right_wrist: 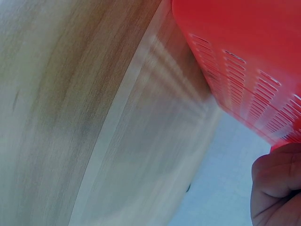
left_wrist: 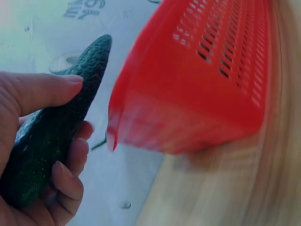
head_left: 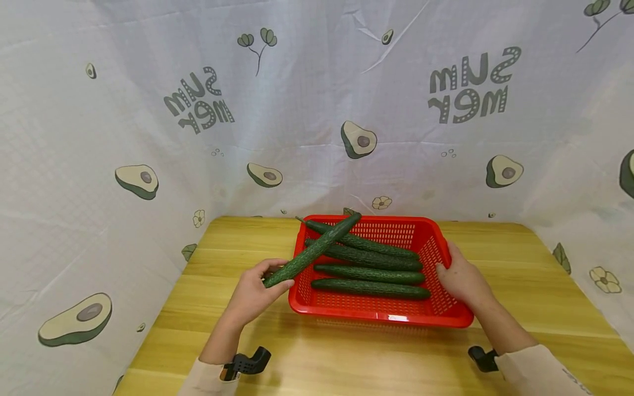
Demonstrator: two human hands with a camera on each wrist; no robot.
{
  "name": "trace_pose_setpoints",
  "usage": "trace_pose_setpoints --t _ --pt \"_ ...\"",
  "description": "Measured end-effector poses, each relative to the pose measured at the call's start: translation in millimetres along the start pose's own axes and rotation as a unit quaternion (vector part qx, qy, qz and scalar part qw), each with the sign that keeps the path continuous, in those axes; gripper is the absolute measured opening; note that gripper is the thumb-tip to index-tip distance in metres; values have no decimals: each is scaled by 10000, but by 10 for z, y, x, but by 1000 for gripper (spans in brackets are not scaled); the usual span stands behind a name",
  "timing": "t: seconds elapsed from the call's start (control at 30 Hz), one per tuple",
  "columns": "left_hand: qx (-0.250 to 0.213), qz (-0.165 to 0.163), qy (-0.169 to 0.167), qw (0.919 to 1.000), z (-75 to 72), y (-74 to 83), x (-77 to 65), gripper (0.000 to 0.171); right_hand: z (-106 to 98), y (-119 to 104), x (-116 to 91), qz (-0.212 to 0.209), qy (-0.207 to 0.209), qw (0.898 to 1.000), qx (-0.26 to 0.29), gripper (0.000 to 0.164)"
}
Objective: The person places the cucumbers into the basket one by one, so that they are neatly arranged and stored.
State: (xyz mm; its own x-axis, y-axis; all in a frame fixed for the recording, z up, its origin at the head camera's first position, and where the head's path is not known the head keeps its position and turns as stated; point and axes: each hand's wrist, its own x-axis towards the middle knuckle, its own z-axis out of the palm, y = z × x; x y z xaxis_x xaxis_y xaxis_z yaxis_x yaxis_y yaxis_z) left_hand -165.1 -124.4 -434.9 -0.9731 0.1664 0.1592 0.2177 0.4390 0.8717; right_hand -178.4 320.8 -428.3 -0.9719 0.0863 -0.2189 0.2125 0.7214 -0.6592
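Note:
My left hand [head_left: 253,294] grips the lower end of a dark green cucumber [head_left: 312,250], thumb on one side and fingers curled under the other. That cucumber slants up and to the right, over the left side of a red plastic basket [head_left: 346,315]. In the left wrist view the held cucumber [left_wrist: 51,132] has a bumpy skin and a tapered tip, apart from the basket wall. Several more cucumbers [head_left: 371,289] lie side by side in the basket. On the basket's right rim my right hand [head_left: 463,278] keeps hold, thumb inside; its fingers are mostly hidden.
The basket stands over a wooden table [head_left: 356,363]. Behind and at both sides hangs a white cloth [head_left: 307,99] printed with avocados and lettering. Each wrist wears a small black camera, the left one [head_left: 250,362] near the sleeve cuff.

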Motion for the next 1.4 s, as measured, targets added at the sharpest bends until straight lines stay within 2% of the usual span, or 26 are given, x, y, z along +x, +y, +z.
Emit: trace_pose_setpoints --t 0.17,0.33,0.6,0.77,0.87,1.17,1.4 --pt "18 236 -407 9989 90 107 41 41 7 9 -2 -3 10 10000 -21 76" --pt "525 537 -755 9943 190 214 93 39 8 14 -7 10 18 10000 -43 76" --pt "1250 788 -1487 9778 356 368 186 35 7 19 -8 17 -4 10000 -16 76" --pt "1608 1060 -1711 9663 500 416 261 33 6 23 -6 12 -4 10000 -5 76" --pt "1693 1101 -1824 9623 589 443 298 32 8 17 -5 10 19 10000 13 76" --pt "1888 862 -1994 9577 791 499 333 33 15 7 -2 -48 22 10000 21 76" --pt "2013 758 -2085 9541 870 495 355 33 7 17 -2 -41 31 10000 4 76"
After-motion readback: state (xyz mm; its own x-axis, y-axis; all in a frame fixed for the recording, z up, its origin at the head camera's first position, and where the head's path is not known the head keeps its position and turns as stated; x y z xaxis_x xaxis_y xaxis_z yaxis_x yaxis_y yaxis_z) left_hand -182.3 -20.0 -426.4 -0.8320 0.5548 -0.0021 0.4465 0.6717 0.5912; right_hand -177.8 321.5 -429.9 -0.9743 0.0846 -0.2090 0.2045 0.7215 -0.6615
